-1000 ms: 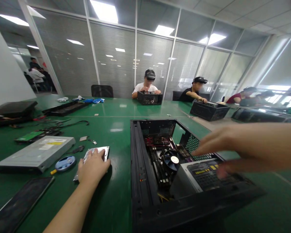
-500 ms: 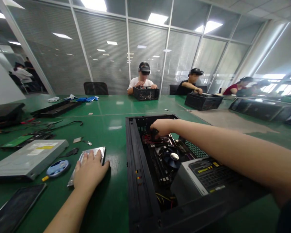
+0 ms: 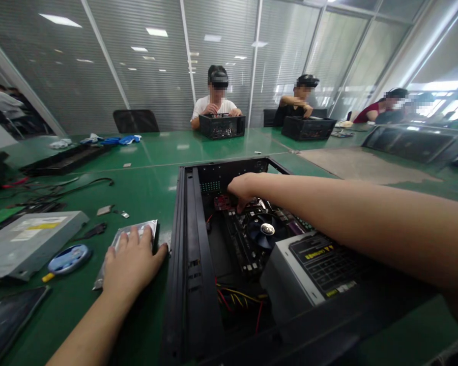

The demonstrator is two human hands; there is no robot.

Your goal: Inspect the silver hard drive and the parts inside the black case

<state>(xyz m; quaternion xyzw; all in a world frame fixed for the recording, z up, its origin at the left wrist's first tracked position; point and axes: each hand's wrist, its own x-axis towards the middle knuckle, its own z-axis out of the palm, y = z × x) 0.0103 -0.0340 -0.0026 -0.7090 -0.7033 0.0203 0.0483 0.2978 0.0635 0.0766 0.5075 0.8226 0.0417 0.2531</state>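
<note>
From where I stand, taking twelve o'clock as straight ahead of the person, the open case (image 3: 193,259) lies on the green surface (image 3: 152,175) at about one o'clock. The right arm comes in from four o'clock, crosses above the power supply (image 3: 326,264) and bends at the wrist, so the right hand (image 3: 245,188) points down inside the case toward its far end. Its thumb hangs beside the red board (image 3: 222,202), at the fan's (image 3: 266,230) ten o'clock; the fingertips are hidden, so I can't tell how far they are closed or whether they hold anything. The left arm reaches up toward eleven o'clock, and the left hand (image 3: 133,264) lies palm down, fingers spread and nearly straight, resting on the silver drive (image 3: 129,230) without gripping it. The drive sits just outside the case, at its nine o'clock. Near that hand's nine o'clock is a blue disc (image 3: 69,258).
</note>
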